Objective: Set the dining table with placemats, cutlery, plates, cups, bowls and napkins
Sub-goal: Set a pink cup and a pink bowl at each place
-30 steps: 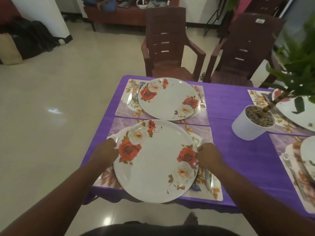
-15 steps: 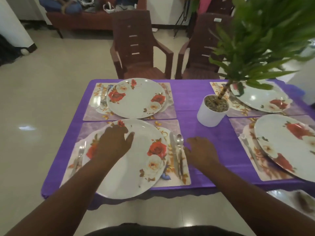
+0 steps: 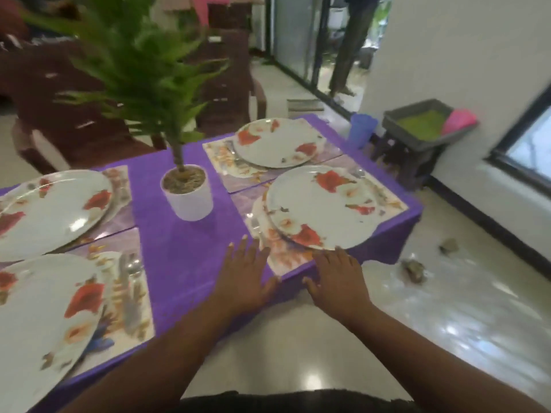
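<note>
Several white plates with red flowers sit on patterned placemats on the purple table (image 3: 179,257). The near right plate (image 3: 322,204) overhangs its placemat (image 3: 286,257); the far right plate (image 3: 277,141) lies behind it. At the left are the near left plate (image 3: 44,317) and the far left plate (image 3: 50,207), with a knife and spoon (image 3: 129,281) beside the near one. My left hand (image 3: 244,275) hovers open at the table edge, just left of the right placemat's corner. My right hand (image 3: 337,278) is open just below the near right plate's rim. Neither holds anything.
A potted green plant (image 3: 187,192) in a white pot stands mid-table. Brown chairs (image 3: 226,84) stand behind the table. To the right are a blue cup (image 3: 362,129), a grey bin with green contents (image 3: 423,126) on a dark stool, and debris (image 3: 413,269) on the glossy floor.
My view has swung right. Both hands left the near left plate and moved over to the near right place setting, fingers spread.
</note>
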